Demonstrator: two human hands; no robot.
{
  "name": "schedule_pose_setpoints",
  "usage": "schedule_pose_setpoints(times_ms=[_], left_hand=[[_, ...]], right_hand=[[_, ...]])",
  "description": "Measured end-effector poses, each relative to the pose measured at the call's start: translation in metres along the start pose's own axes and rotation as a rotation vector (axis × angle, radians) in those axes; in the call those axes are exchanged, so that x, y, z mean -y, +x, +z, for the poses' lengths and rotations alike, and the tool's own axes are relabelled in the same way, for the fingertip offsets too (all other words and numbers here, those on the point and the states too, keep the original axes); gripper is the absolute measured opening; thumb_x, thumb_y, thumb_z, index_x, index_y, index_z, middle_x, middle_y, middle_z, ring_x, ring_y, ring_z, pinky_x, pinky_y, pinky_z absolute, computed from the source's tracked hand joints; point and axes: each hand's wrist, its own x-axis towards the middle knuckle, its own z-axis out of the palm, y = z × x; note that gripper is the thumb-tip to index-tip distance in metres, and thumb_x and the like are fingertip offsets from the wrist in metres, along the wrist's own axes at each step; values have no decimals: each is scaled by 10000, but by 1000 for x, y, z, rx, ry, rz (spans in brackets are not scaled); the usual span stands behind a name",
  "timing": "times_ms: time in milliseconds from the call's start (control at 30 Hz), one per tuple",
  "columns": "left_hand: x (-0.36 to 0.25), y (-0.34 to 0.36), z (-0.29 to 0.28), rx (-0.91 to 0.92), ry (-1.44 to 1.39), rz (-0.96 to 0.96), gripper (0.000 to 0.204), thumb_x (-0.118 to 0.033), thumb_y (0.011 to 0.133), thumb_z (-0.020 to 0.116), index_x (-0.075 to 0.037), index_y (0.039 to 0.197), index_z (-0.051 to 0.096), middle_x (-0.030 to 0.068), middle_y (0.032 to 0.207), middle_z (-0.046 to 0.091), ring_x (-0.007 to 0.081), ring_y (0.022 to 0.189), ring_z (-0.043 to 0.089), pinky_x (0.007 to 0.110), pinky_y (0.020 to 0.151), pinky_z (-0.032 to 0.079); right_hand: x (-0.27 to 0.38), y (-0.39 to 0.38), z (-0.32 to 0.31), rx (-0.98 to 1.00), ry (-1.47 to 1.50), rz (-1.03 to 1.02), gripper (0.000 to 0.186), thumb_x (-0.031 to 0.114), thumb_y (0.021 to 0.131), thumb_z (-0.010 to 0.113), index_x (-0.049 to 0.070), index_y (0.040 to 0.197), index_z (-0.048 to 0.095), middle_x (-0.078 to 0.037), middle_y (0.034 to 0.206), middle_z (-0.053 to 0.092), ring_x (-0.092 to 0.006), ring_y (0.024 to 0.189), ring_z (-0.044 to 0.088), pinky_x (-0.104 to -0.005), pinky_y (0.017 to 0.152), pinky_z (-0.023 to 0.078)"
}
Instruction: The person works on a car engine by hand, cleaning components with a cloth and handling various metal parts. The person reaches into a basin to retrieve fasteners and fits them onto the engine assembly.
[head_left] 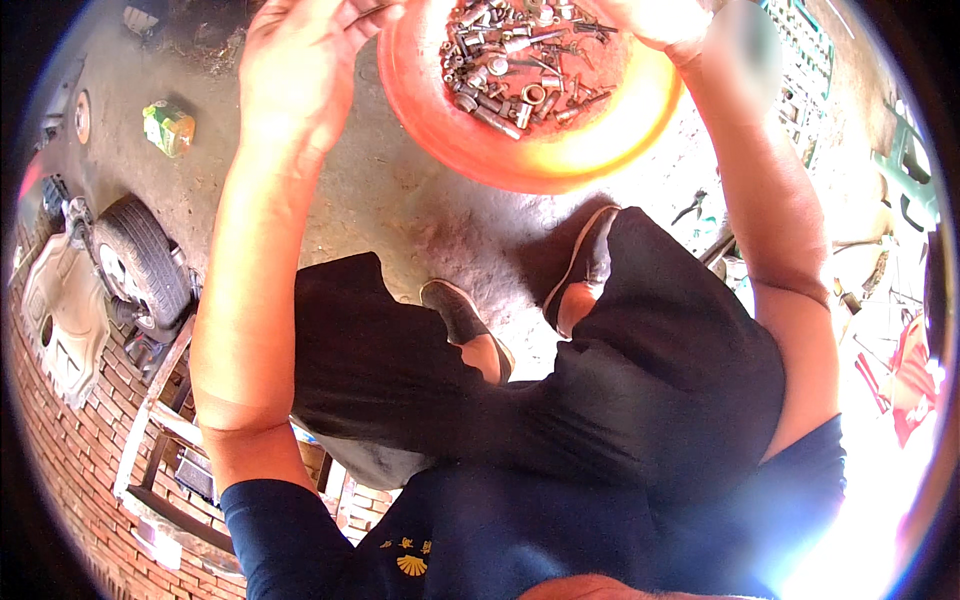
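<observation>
My left hand (308,65) is raised at the top, beside the left rim of an orange-red plastic basin (490,170). Its fingers reach toward the basin and look stretched and apart, though the top edge cuts some off; I see nothing held. Over the basin's right side is my right hand (655,22), washed out by glare, its fingers beyond the top edge. Loose metal hardware (515,65) fills the basin's middle: bolts, screws, nuts and sockets. A ring-shaped piece (533,94) lies among them, near a ribbed cylindrical fastener (497,123).
A green tool case (805,75) with fitted pieces lies beyond my right forearm. Pliers (688,207) rest on the floor below the basin. At left are a green-yellow package (168,128), a wheel with tyre (142,258) and a wooden frame (150,410). A green plastic stool (912,165) stands far right.
</observation>
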Motion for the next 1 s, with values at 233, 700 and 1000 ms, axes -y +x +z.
schedule_pose_setpoints(times_ms=[233,700,1000], left_hand=[[2,6,-27,-81,-36,-86,276,-347,1065,647,-88,994,713,-18,812,617,142,796,613,325,787,518],[-2,-20,-51,-82,107,-185,279,-318,1069,656,-58,988,717,-8,814,623,121,783,591,338,797,521],[9,-23,-55,-40,164,-242,347,-204,1071,569,9,1311,700,39,1031,653,189,961,658,351,916,514]], right_hand=[[-79,-26,104,218,-388,-39,289,272,992,602,124,1209,723,-107,1197,676,-333,1175,654,-464,1017,532],[-49,-13,130,668,-581,183,276,315,944,667,57,960,763,-165,954,743,-386,934,729,-523,828,578],[-74,3,183,293,-526,74,315,234,979,556,148,1254,680,-129,1175,689,-365,1075,700,-508,885,576]])
